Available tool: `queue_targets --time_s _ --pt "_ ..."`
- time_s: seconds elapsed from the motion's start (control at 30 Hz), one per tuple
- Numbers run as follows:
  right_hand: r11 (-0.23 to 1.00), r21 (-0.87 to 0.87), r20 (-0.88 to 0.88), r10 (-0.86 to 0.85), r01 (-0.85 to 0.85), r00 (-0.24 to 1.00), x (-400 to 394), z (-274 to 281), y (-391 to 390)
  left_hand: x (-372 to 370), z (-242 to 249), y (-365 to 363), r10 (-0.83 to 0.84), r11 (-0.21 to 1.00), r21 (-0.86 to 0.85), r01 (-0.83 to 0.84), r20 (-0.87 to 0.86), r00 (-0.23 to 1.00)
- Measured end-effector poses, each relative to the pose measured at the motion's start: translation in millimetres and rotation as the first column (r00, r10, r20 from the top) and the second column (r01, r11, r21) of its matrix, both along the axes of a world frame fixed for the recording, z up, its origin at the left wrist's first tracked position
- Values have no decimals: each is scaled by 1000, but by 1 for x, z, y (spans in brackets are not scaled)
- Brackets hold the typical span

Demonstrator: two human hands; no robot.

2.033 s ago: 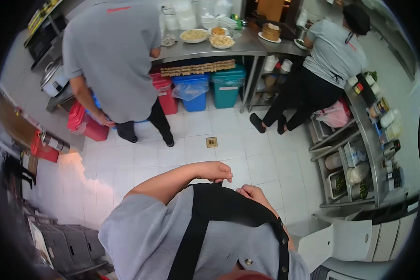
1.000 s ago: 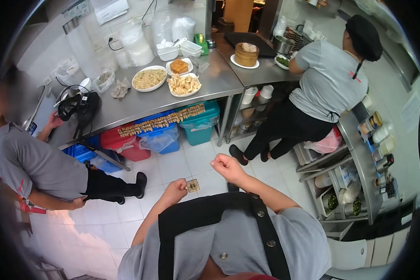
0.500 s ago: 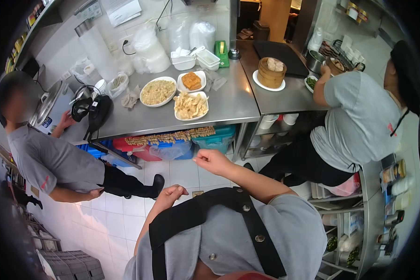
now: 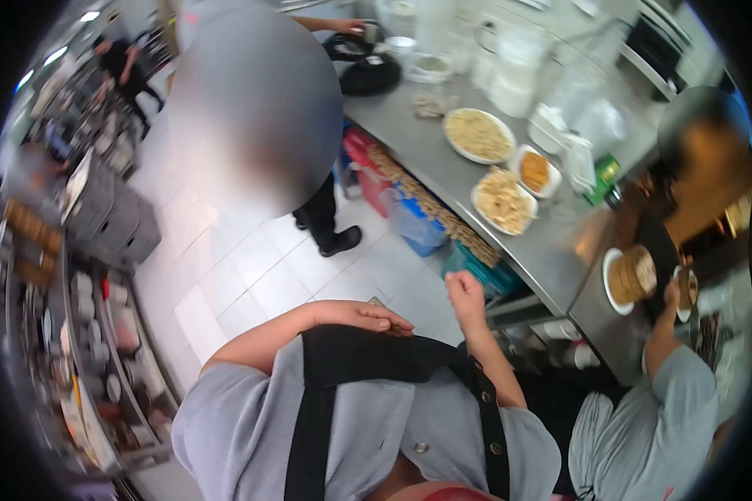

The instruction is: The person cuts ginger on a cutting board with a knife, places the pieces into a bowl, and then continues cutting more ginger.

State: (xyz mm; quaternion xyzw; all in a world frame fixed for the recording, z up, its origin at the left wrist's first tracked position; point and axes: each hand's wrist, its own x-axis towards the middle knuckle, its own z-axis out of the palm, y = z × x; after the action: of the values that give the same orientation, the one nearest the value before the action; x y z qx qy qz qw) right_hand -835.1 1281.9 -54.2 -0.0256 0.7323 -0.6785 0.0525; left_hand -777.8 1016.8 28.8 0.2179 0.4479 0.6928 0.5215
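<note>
Flattened out now, the left hand (image 4: 371,317) has come in over the front edge of the black apron (image 4: 376,355), while the right hand (image 4: 465,294) has moved outward and its forearm has swung more upright. The left hand holds nothing visible, fingers extended and close together; whether it touches the apron cannot be told. The right hand is raised and curled into a loose fist, and what its palm may hold is hidden.

Just beyond the right hand, under the steel counter (image 4: 551,250), sits a teal bin (image 4: 495,279), with a blue bin (image 4: 418,235) farther left. On the counter, ahead and slightly right of that hand, are 3 white dishes: pale fried pieces (image 4: 503,202) nearest, an orange block (image 4: 534,170) behind, and a pale shredded food (image 4: 479,135) beyond. Farther right, a bamboo steamer (image 4: 632,274) sits on a white plate (image 4: 614,304), beside a co-worker's hand (image 4: 672,292). Ahead of the left hand, well apart, a second co-worker (image 4: 255,108) stands on the tiled floor (image 4: 251,271).
</note>
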Motion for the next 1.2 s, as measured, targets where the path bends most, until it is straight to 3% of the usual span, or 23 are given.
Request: queue_targets --time_s 0.07,0.13,0.2,0.3,0.4,0.47,0.6,0.67,0.7,0.77,0.8,0.87,0.97,1.03,1.2 --pt "982 -36 87 190 -187 978 21 -22 -34 16 1 -16 32 999 -34 -36 -117 993" --pt "914 74 132 388 -400 912 43 -22 -70 37 -5 -38 114 991 -50 -125 -187 976" --pt "798 214 2 576 -563 818 59 -18 -104 62 -12 -63 195 978 -31 -207 -231 953" --pt "777 45 169 613 -627 772 73 -43 -154 119 -17 -114 310 945 -27 -326 -244 919" --pt "714 190 210 641 -674 739 111 7 -226 187 -19 -175 435 881 -55 -469 -292 852" --pt "637 152 169 737 -756 655 132 -7 -276 236 -22 -209 536 815 -68 -576 -292 793" --pt "354 182 248 886 -917 392 204 8 -388 345 -9 -272 685 603 -257 -755 -318 655" --pt "168 211 165 965 -963 205 235 16 -438 390 -21 -293 738 518 -329 -789 -293 607" --pt "76 229 127 986 -970 107 249 19 -459 407 -29 -303 656 384 -537 -751 -414 631" --pt "-69 267 170 985 -961 -23 271 25 -499 436 -45 -318 426 1 -806 -592 -535 729" --pt "-141 285 193 977 -948 -87 282 27 -516 450 -47 -322 552 3 -762 -647 -539 637" --pt "-284 96 195 945 -954 -262 300 26 -543 473 -48 -327 759 -32 -662 -749 -504 413" --pt "-451 -100 221 859 -887 -462 327 31 -585 499 -47 -337 940 -161 -498 -852 -341 22" --pt "-494 -197 259 807 -847 -531 337 36 -617 508 -44 -345 960 -180 -418 -890 -271 -67" --pt "-496 -104 134 852 -862 -507 346 18 -728 530 -23 -400 950 -312 -218 -925 -103 -296"
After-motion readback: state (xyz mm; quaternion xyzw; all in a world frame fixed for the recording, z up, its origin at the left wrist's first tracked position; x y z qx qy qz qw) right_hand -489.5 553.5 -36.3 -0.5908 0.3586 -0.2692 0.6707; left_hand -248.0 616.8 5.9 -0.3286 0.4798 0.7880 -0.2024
